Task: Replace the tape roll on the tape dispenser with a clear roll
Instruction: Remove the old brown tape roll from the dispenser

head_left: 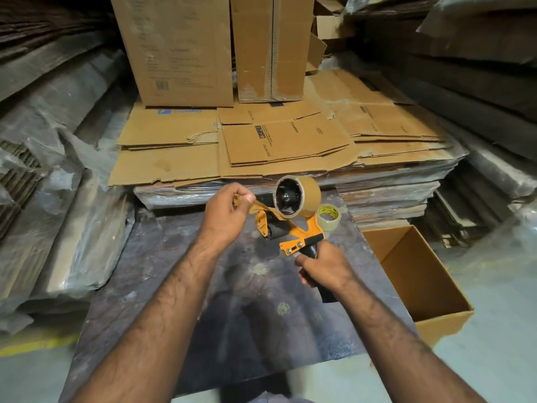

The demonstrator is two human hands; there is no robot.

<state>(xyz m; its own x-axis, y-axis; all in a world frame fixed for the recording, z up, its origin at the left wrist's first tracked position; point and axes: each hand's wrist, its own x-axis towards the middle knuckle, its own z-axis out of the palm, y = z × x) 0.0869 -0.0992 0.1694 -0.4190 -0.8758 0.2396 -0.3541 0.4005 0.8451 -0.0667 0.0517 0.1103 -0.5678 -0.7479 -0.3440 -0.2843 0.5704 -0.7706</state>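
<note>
An orange tape dispenser with a black handle is held up over a dark plastic-covered surface. My right hand grips the handle. A brown tape roll sits on the dispenser's hub. My left hand pinches the crumpled loose end of the brown tape, which stretches from the roll to my fingers. A clear tape roll with a yellow-printed core lies on the surface just behind the dispenser, partly hidden by it.
An open cardboard box stands to the right. Flattened cartons are stacked on wrapped bundles behind. Upright boxes stand at the back. Plastic-wrapped cardboard stacks flank both sides.
</note>
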